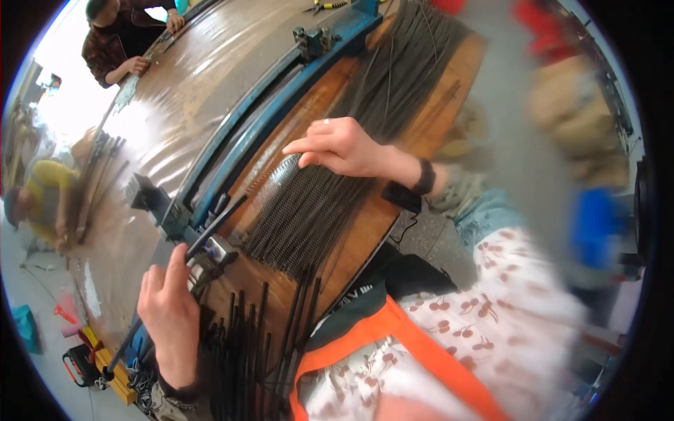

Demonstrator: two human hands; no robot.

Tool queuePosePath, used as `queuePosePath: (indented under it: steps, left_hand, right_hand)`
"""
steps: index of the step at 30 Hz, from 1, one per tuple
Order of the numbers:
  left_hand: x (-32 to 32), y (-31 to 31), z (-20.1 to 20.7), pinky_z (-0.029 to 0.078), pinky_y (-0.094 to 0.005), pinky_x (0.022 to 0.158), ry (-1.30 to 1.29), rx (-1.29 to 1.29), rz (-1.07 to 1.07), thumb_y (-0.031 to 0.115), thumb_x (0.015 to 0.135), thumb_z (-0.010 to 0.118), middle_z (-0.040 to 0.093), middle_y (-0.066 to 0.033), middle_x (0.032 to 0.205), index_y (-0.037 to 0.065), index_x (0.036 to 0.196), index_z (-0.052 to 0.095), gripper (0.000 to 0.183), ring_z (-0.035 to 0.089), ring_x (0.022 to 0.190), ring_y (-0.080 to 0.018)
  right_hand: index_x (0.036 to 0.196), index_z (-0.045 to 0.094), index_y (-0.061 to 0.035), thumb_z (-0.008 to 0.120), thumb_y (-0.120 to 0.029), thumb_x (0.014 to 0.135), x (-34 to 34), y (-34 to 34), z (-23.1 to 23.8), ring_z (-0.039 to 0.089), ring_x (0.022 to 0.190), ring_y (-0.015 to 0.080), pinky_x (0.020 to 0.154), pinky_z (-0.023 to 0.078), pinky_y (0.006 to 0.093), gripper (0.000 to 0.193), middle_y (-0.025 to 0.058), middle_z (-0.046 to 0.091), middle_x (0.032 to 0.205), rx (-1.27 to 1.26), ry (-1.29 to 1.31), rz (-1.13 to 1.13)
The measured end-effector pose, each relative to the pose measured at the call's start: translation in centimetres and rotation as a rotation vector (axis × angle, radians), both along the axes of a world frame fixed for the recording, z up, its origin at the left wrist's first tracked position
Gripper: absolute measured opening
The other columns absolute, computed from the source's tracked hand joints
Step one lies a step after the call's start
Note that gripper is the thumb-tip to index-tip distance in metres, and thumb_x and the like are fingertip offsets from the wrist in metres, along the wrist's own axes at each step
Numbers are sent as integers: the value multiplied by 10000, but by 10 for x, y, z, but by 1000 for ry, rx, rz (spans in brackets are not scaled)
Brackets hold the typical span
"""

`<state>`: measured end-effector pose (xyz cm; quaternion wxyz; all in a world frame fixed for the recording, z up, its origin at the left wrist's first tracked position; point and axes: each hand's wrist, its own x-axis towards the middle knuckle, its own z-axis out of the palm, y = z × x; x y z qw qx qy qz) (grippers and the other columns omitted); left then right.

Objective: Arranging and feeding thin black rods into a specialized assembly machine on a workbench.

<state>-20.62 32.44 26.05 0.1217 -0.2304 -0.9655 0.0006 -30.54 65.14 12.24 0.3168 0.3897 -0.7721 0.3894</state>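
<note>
My left hand point(168, 309) is closed around a long black tube point(223, 216) beside the clamp point(209, 263) at the near end of a blue metal rail point(242, 144). The tube slants up to the right past the hand. My right hand point(344, 147), its thumb and fingers drawn together, holds the end of a thin coil spring point(263, 174) that stretches down towards the tube's upper end. Below this hand lies a dense row of long dark coil springs point(302, 228) on the wooden board. Whether the spring touches the tube is too fine to make out.
Several black tubes point(239, 351) stand bunched near my lap. Long thin dark rods point(404, 70) lie at the far end of the board point(442, 98). Across the plastic-covered table point(210, 63), one person point(130, 35) works; another point(45, 196) is at the left. Yellow-handled pliers point(326, 6) lie far back.
</note>
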Motion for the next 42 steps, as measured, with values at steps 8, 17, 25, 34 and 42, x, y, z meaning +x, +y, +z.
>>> queuePosePath:
  steps: [8,17,25,34,42]
  left_hand:
    - [-7,-16,26,455,-434,631,87,88,-31,-94,796,580,509,-137,818,61,1192,632,429,550,742,-324]
    - [36,-114,82,505,-402,767,310,151,430,33,965,566,642,-203,1004,5,1157,605,198,625,913,-376]
    - [54,-115,93,504,-348,756,442,78,408,64,966,596,669,-210,959,5,1203,637,248,656,830,-304]
    - [117,-153,58,474,-333,660,375,172,583,64,962,609,597,-174,822,-3,1181,644,231,561,683,-254]
    - [85,-150,45,485,-352,677,355,316,516,40,937,621,630,-195,874,22,1195,641,260,596,720,-311]
  right_hand:
    - [1226,696,-135,763,-251,826,-28,-17,37,534,546,91,472,456,252,422,-8,587,668,-78,140,14]
    - [1159,689,-89,659,-166,930,-53,-20,24,654,769,172,649,530,346,243,102,714,969,95,25,-152]
    - [1050,691,-25,672,-154,938,-68,-159,90,640,776,60,702,527,260,172,31,705,813,45,-418,487]
    - [907,752,-94,733,-246,871,-88,-221,89,654,742,208,842,456,334,157,39,734,847,251,-129,578]
    - [858,642,-54,679,-133,865,-89,-232,92,659,793,289,707,484,386,88,99,668,792,525,80,490]
